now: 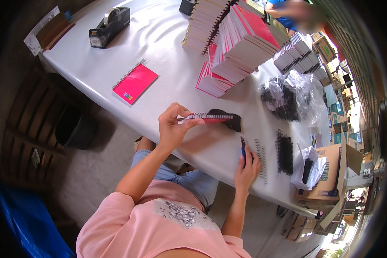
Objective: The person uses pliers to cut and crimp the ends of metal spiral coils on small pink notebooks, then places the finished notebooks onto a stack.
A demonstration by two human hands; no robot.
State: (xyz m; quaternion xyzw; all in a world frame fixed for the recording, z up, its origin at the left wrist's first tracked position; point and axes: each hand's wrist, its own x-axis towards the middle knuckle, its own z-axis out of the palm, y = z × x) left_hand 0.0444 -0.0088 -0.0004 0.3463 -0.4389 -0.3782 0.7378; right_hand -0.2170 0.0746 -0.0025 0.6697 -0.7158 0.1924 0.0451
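Observation:
My left hand (172, 127) pinches the left end of a small red spiral notebook (217, 121), held spine up over the front of the table. Behind and below the notebook lies a dark black item (231, 119), partly hidden, whose kind I cannot make out. My right hand (247, 170) rests near the table's front edge, closed round pliers (244, 151) with blue-and-black handles, jaws pointing away from me. Just right of that hand are a few loose wire coils (260, 161). Farther off to the left, a finished-looking red spiral notebook (136, 82) lies flat.
Tall stacks of red-covered page blocks (245, 47) stand at the back. A clear plastic bag of black coils (290, 94), a black coil bundle (284, 152) and a cardboard box (327, 172) sit on the right. A tape dispenser (110, 26) stands far left. Another person (284, 19) is behind.

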